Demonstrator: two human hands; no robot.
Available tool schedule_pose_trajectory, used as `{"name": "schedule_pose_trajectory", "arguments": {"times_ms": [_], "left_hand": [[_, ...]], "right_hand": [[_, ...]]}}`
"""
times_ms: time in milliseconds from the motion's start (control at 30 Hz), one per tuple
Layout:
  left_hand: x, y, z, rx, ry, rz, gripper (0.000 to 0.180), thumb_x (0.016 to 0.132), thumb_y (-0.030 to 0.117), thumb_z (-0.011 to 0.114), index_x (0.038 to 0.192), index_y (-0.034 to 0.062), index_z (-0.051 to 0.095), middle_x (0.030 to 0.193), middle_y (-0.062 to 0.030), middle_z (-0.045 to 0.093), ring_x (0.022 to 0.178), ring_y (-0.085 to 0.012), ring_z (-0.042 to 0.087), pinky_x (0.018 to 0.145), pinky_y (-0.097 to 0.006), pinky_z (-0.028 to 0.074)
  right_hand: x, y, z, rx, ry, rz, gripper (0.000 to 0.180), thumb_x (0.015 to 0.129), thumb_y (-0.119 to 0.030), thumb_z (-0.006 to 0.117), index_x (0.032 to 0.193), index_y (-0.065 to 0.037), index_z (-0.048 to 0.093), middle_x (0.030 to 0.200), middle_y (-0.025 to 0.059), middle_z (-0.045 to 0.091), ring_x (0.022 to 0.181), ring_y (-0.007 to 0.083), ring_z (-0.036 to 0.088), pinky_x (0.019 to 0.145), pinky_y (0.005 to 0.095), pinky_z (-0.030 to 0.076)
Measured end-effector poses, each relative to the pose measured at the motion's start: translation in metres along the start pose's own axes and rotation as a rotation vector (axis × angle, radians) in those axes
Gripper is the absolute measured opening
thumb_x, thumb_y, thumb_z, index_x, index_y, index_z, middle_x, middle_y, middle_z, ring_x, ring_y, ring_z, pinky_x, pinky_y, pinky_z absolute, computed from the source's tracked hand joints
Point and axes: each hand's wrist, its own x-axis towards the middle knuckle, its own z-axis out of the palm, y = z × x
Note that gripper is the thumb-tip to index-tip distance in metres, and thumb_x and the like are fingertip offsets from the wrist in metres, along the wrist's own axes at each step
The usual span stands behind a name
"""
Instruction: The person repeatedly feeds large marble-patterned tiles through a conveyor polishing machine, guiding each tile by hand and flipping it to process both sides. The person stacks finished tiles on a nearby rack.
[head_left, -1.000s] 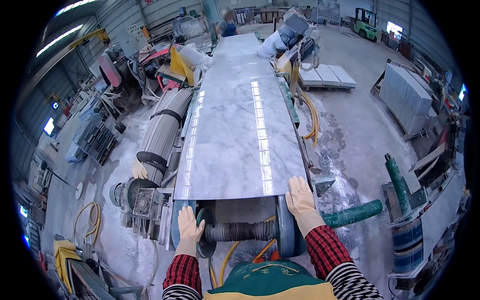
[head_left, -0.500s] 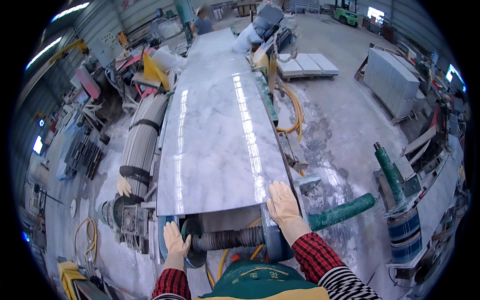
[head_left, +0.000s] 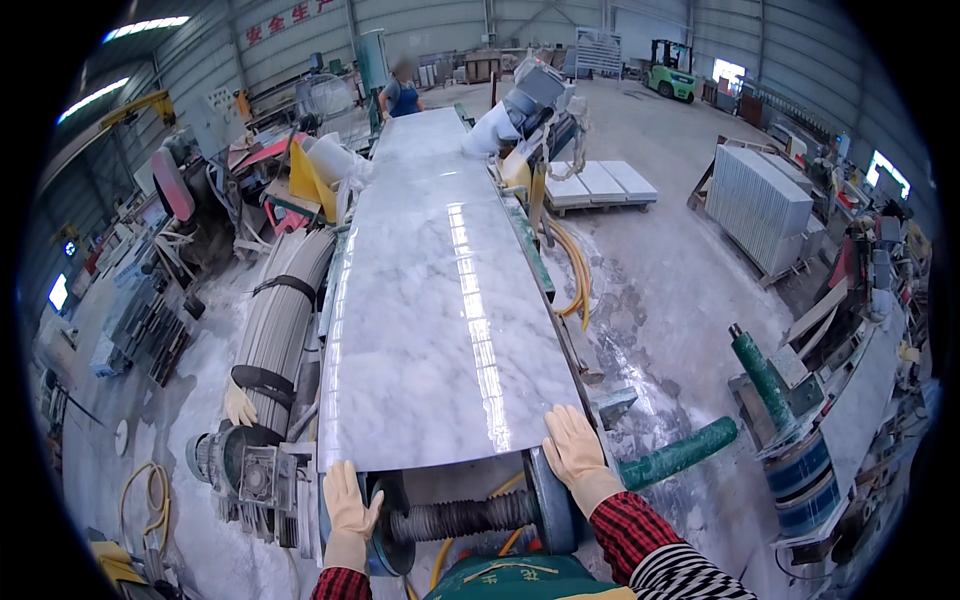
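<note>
A long, polished white-grey marble slab (head_left: 420,320) lies flat on the machine bed, stretching away from me. My left hand (head_left: 348,515), in a cream glove, is at its near left corner, fingers extended and fingertips against the edge. Near the right front corner, my right hand (head_left: 578,455), gloved alike, lies flat with its fingers stretched over the slab's side. Neither hand is wrapped round anything. Below the slab's near edge, a ribbed dark roller (head_left: 465,517) runs between two side wheels.
A gearmotor (head_left: 255,475) and a strapped grey ribbed bundle (head_left: 280,325) stand left, with a loose glove (head_left: 240,405) between. A green bar (head_left: 680,450) juts out right. A tilted machine head (head_left: 535,85) overhangs the slab's far part. Another person (head_left: 402,95) stands beyond. A green forklift (head_left: 670,72) is farther back.
The view has tilted up, so the slab and hands sit lower in the picture. My left fingertips have come forward to the slab's edge; my right hand stays at its corner.
</note>
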Motion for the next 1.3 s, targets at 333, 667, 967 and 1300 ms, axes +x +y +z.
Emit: {"name": "schedule_pose_trajectory", "arguments": {"times_ms": [333,667,967,1300], "left_hand": [[0.04,0.0,0.017,-0.057,-0.057,0.022,0.09,0.083,0.034,0.079,0.156,0.0009,0.037,0.163,-0.027,0.034,0.151,-0.0476,0.029,0.126,-0.056,0.019],[0.042,0.001,0.018,-0.076,0.017,0.045,0.083,0.084,0.027,0.074,0.155,0.0017,0.04,0.16,-0.0262,0.038,0.149,-0.0473,0.032,0.124,-0.057,0.022],[0.041,0.002,0.02,-0.071,0.044,0.065,0.08,0.085,0.024,0.072,0.155,0.0024,0.04,0.161,-0.0247,0.038,0.149,-0.0468,0.032,0.124,-0.058,0.021],[0.035,0.0,0.023,-0.063,0.072,0.077,0.08,0.084,0.022,0.073,0.154,0.0026,0.041,0.159,-0.0247,0.041,0.147,-0.0476,0.035,0.123,-0.058,0.023]], "right_hand": [[0.002,-0.009,-0.014,-0.041,-0.091,0.016,0.047,0.097,-0.026,0.059,0.138,-0.003,0.054,0.144,0.0225,0.055,0.138,0.0421,0.047,0.12,0.0483,0.034],[-0.004,-0.011,-0.006,-0.086,-0.102,0.032,0.049,0.098,-0.029,0.059,0.139,-0.004,0.054,0.147,0.0208,0.054,0.139,0.0421,0.046,0.119,0.0494,0.035],[-0.007,-0.011,-0.008,-0.079,-0.066,0.023,0.046,0.097,-0.028,0.059,0.136,-0.004,0.054,0.145,0.0209,0.055,0.138,0.0417,0.047,0.118,0.0497,0.036],[-0.016,-0.004,0.001,-0.079,-0.052,0.019,0.047,0.098,-0.027,0.059,0.139,-0.004,0.056,0.144,0.0229,0.057,0.136,0.0437,0.05,0.119,0.0501,0.036]]}}
